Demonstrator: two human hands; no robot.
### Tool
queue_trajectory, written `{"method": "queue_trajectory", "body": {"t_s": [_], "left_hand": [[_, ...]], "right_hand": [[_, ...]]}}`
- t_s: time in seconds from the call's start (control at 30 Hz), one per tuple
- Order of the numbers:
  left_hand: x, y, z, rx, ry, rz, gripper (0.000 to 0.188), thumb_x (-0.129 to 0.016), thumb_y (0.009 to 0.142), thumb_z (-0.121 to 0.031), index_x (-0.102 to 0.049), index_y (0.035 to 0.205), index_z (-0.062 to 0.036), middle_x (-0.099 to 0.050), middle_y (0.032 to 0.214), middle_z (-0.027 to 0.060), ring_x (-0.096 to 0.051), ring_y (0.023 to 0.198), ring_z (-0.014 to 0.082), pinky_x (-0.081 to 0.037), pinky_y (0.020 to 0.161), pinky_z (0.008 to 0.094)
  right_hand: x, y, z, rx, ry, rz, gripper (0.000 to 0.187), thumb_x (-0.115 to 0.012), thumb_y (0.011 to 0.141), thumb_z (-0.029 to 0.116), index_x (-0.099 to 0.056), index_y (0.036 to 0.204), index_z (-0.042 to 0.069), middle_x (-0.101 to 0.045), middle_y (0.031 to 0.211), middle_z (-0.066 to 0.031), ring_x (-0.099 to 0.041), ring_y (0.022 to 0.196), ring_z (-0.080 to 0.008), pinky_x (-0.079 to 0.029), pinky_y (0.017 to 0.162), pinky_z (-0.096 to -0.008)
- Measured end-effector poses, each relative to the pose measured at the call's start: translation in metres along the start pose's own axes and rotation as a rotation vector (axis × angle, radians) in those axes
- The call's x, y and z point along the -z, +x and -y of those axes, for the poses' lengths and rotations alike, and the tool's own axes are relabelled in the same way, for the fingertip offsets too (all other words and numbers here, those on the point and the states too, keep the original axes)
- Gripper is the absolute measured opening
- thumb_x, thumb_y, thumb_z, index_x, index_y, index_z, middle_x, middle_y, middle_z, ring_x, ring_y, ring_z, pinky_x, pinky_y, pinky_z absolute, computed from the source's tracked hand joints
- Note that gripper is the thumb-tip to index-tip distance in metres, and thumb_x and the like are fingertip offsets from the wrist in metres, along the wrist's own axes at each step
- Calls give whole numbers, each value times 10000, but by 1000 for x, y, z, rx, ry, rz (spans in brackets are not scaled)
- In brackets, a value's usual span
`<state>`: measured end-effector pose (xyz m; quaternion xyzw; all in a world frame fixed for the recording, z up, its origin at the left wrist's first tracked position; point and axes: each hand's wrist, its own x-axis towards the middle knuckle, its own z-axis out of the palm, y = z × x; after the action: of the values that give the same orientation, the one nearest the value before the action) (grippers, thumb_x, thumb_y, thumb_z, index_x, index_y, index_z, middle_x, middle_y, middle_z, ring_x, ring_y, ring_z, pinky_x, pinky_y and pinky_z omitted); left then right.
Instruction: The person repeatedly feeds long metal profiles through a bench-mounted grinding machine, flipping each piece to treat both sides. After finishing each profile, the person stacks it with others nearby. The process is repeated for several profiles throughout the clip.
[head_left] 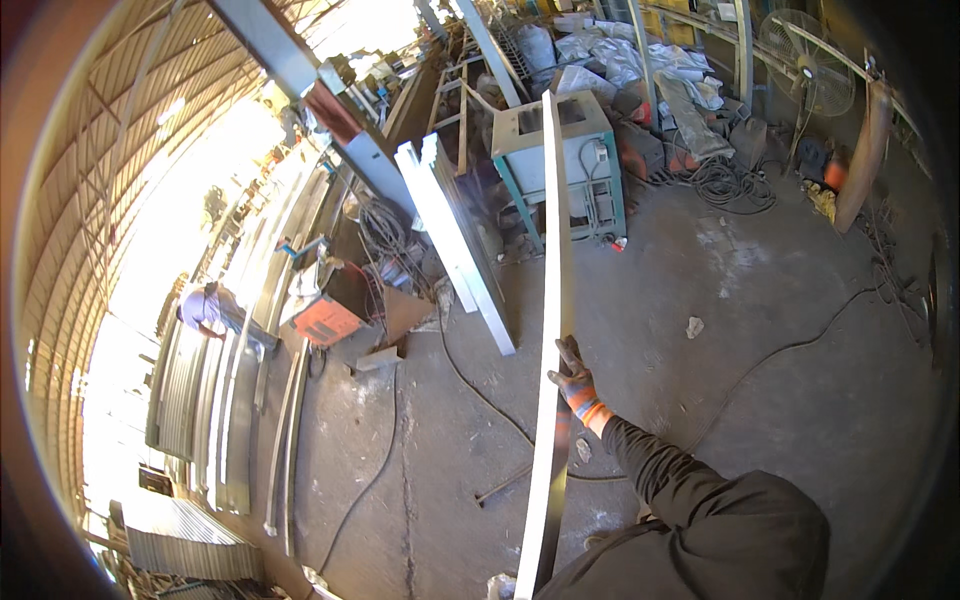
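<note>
A long, pale metal bar, square-edged and brightly lit along one side, runs from the lower edge up past the middle of the view. My right hand, in a dark glove with an orange and grey cuff, grips its right side at mid-length. The fingers are partly hidden against the metal. Left of the bar, several similar long metal bars lean together, their lower ends on the floor. My left hand does not show.
A green-framed machine cabinet stands ahead. Cables cross the concrete floor, and a coil lies at right near a pedestal fan. An orange machine stands left; beyond it a person bends over long metal sheets.
</note>
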<state>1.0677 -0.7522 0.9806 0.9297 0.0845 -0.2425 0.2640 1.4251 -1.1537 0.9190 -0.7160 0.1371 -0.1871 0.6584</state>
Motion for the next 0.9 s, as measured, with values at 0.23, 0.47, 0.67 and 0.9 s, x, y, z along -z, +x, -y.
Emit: {"method": "queue_trajectory", "body": {"t_s": [0.23, 0.47, 0.67, 0.9], "left_hand": [[-4, 99, -162, -41, 69, 10, 715, -916, 875, -488, -612, 1370, -70, -808, 1171, 262, -778, 1093, 514, -621, 908, 589], [-17, 219, -263, -95, 41, 34, 672, -900, 893, -465, -615, 1359, -75, -808, 1184, 260, -779, 1109, 513, -621, 924, 589], [-20, 413, -336, -184, -31, 32, 634, -886, 908, -445, -617, 1350, -78, -809, 1195, 258, -779, 1124, 512, -621, 937, 589], [58, 588, -462, -318, -60, -22, 685, -884, 909, -438, -585, 1391, -56, -790, 1269, 248, -771, 1210, 461, -627, 995, 554]], "right_hand": [[24, 185, -11, -127, -368, -27, 939, -830, 978, 339, -414, 1806, 194, -295, 1889, -258, -355, 1703, -496, -376, 1381, -501], [16, 413, 37, -56, -1117, 81, 897, -796, 937, 372, -486, 1761, 200, -324, 1904, -109, -284, 1712, -544, -328, 1347, -694], [-7, 623, -71, 119, -1301, 7, 718, -745, 940, 297, -619, 1636, 174, -388, 1846, -212, -311, 1689, -564, -313, 1353, -671], [-5, 882, -137, 203, -1343, 50, 658, -627, 998, 225, -643, 1648, 123, -449, 1812, -264, -367, 1681, -533, -257, 1421, -554]]}}
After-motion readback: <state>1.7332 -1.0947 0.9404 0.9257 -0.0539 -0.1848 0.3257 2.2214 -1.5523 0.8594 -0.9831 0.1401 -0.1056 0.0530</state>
